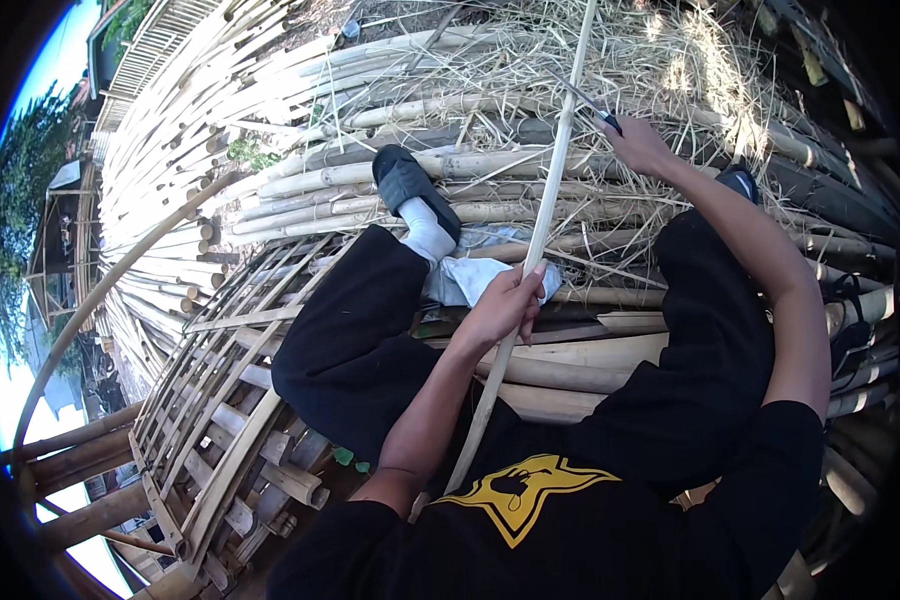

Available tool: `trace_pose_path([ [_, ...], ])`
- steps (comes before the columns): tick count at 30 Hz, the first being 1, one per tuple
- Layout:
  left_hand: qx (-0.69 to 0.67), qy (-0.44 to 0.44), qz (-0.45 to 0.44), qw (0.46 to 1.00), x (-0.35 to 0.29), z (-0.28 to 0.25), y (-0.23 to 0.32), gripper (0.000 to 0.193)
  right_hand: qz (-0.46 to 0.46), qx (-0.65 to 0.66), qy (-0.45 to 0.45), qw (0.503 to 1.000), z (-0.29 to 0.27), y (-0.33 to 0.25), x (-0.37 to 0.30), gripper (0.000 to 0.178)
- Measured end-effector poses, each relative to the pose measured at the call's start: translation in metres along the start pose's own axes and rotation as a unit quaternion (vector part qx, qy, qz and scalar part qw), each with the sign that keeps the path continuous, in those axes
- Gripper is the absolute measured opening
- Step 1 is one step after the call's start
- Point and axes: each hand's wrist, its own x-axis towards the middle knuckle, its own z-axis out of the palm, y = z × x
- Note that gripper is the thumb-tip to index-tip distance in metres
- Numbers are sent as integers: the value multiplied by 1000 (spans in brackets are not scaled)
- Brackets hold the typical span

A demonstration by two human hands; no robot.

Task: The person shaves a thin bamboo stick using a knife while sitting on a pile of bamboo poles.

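A long pale bamboo strip [547, 205] runs from my lap up past the top of the view. Around its lower part my left hand [507, 305] is closed, over my lap between my knees. Farther out, my right hand [634, 143] grips a knife [610, 121] by its dark handle. The thin blade points up and left and reaches the strip, seeming to touch its edge. A white cloth or plastic sheet [467, 280] lies beyond my left hand, beside my sandalled left foot [414, 190].
Bamboo poles [490, 160] lie side by side under my feet. Loose shavings [660, 75] cover their far part. A lattice of bamboo slats [205, 400] stands at my left, with a curved pole [110, 280] beyond it. More stacked poles [170, 200] spread to the far left.
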Motion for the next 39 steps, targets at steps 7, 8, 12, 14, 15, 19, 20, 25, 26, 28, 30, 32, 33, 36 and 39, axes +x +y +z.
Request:
trace_pose_path([
  [7, 73, -9, 3, 997, 26, -9, 14, 44, -21, 18, -53, 998, -8, -7, -23, 45],
  [8, 44, -5, 26, 999, 32, -11, 12, 43, -26, 15, -56, 998, -10, -11, -23, 45],
  [12, -38, -19, 78, 996, 60, -13, 15, 39, -42, 9, -61, 997, -10, -10, -21, 48],
  [14, -155, -54, 85, 983, 65, -6, 24, 35, -46, 28, -70, 996, -16, -16, -24, 46],
  [15, -153, -53, 88, 983, 69, -11, 22, 35, -49, 28, -67, 996, -16, -19, -24, 46],
  [19, -141, -108, 87, 980, 73, -21, 17, 32, -8, -13, -93, 996, -18, -20, -16, 33],
  [20, -95, -90, 92, 987, 70, -19, 20, 32, -2, -10, -86, 996, -18, -17, -13, 32],
  [25, 50, -46, 87, 994, 42, -12, 40, 28, -10, 200, -72, 977, -17, -14, -5, 36],
  [26, 71, -58, 79, 993, 38, -13, 40, 26, 47, 309, -128, 941, -26, -28, -7, 39],
  [28, 94, -78, 59, 991, 33, -13, 43, 19, 122, 451, -185, 865, -28, -48, -10, 42],
  [30, 108, -84, 69, 988, 37, -19, 40, 17, 133, 474, -174, 853, -14, -46, -11, 37],
  [32, 103, -103, 77, 986, 38, -23, 43, 13, 154, 526, -153, 823, -3, -47, -11, 30],
  [33, 101, -103, 76, 987, 40, -23, 42, 13, 155, 525, -154, 823, 1, -47, -11, 30],
  [36, 105, -145, 69, 981, 41, -25, 41, 19, 181, 528, -181, 810, 5, -52, -13, 37],
  [39, 68, -109, 73, 989, 43, -19, 41, 28, 190, 531, -173, 808, 9, -58, -13, 39],
])
